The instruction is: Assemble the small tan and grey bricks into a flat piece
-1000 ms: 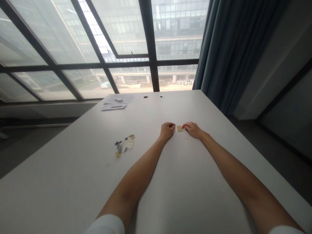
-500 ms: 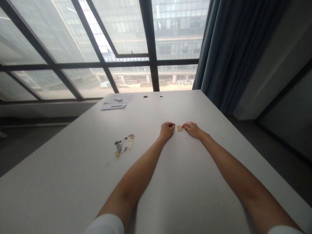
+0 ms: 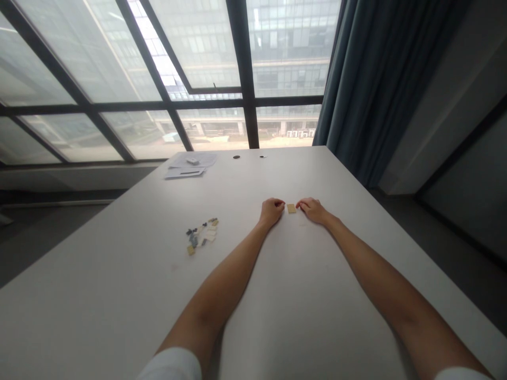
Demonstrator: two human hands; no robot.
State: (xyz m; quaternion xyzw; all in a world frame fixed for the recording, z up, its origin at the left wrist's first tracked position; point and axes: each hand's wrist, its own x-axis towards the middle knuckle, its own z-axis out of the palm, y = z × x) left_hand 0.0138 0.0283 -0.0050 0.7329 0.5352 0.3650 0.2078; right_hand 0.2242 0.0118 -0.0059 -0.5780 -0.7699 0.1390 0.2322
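A small tan studded building-block plate [image 3: 291, 208] lies flat on the white table between my two hands. To its left, my left hand [image 3: 272, 210] rests on its side, thumb and index finger brought together in a pinch; whatever may be in it is too small to make out. On the other side my right hand [image 3: 312, 209] lies palm down, fingers loosely bent and stretched toward the plate, with nothing visible in them. Its fingertips are very close to the plate's right edge, and I cannot tell whether they touch it.
Left of my left forearm lies a loose pile of small grey, white and tan block pieces [image 3: 202, 236]. Papers [image 3: 186, 171] with a small white item on top lie at the table's far left corner. Two round dark spots mark the far edge. Windows and a blue curtain [image 3: 368, 95] stand beyond.
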